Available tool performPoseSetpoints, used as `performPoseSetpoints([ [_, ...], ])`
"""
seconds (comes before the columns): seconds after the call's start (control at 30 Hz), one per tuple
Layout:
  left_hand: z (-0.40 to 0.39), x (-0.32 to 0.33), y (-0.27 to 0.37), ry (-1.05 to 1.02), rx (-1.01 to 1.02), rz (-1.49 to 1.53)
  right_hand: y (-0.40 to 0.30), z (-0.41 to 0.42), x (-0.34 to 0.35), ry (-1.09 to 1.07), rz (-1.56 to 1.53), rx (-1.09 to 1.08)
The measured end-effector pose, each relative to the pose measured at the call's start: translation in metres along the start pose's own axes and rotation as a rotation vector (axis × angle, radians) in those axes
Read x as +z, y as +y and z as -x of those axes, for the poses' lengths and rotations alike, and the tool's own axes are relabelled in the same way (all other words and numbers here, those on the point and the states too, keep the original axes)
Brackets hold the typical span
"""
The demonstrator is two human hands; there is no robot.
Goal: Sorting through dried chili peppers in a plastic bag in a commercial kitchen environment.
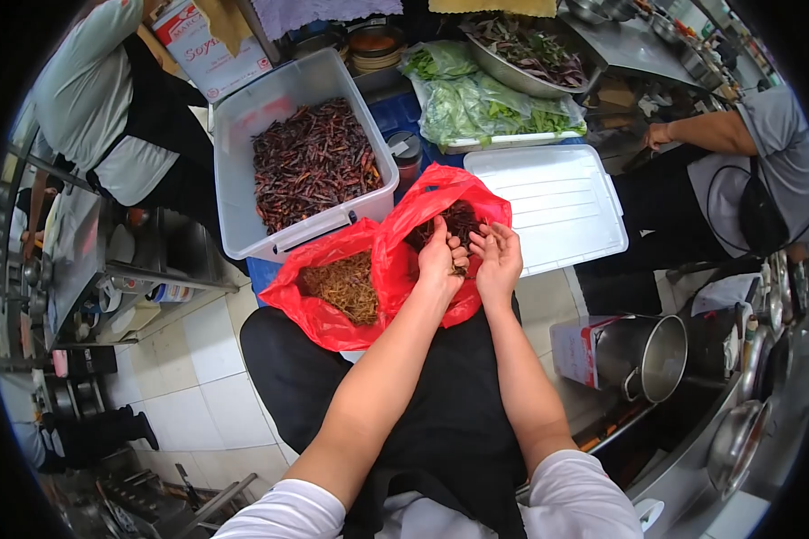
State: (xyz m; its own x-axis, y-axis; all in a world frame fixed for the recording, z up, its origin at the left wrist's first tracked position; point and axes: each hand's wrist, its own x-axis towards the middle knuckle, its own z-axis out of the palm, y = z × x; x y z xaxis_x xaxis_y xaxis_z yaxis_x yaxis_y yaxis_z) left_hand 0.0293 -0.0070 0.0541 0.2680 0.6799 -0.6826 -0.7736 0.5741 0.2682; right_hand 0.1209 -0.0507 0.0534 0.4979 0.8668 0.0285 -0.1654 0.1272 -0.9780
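My left hand [439, 259] is curled over the red plastic bag of dark dried chillies, thumb up. Small brown stem bits [458, 271] poke out from under its fingers. Beside it, my right hand [499, 263] has loosely bent fingers near the chillies [455, 219]; whether its fingertips pinch one is unclear. The chilli bag [404, 232] stands wide-mouthed between my knees and a clear plastic bin. Against its left side rests another red bag [290, 290], which holds yellow-brown stems [344, 286]. The bin [239, 202] contains a large heap of dried red chillies [317, 162].
A white plastic lid [546, 202] lies right of the bags. Behind it are bagged leafy greens [492, 101] and a metal colander [505, 71] of purple-green leaves. A lidded jar [406, 151] stands by the bin. One person [714, 148] is at right, another [101, 101] at left. A steel pot [661, 357] sits right.
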Motion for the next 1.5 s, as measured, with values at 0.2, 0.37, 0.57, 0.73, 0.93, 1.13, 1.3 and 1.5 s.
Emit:
performPoseSetpoints([
  [0.2,0.054,-0.008,0.017,-0.183,-0.178,-0.149,-0.021,0.015,0.010,0.081,-0.078,0.082],
  [0.37,0.150,-0.045,0.072,-0.202,-0.008,-0.328,-0.064,0.056,0.081,-0.041,-0.229,0.100],
  [0.57,0.180,-0.103,0.137,0.075,0.471,-0.488,-0.027,0.104,0.155,-0.297,-0.220,0.373],
  [0.73,0.166,-0.118,0.141,0.102,0.502,-0.533,-0.003,0.122,0.159,-0.431,-0.299,0.576],
  [0.93,0.160,-0.123,0.146,0.046,0.607,-0.718,-0.008,0.102,0.148,-0.608,-0.114,0.543],
  [1.13,0.164,-0.125,0.166,-0.081,0.358,-0.760,-0.033,0.067,0.122,-0.810,0.338,0.255],
  [1.3,0.132,-0.151,0.155,0.219,0.731,-1.111,-0.017,0.074,0.130,-0.616,0.009,0.409],
  [1.5,0.144,-0.149,0.167,0.314,0.606,-0.909,0.015,0.088,0.151,-0.691,0.959,-0.278],
])
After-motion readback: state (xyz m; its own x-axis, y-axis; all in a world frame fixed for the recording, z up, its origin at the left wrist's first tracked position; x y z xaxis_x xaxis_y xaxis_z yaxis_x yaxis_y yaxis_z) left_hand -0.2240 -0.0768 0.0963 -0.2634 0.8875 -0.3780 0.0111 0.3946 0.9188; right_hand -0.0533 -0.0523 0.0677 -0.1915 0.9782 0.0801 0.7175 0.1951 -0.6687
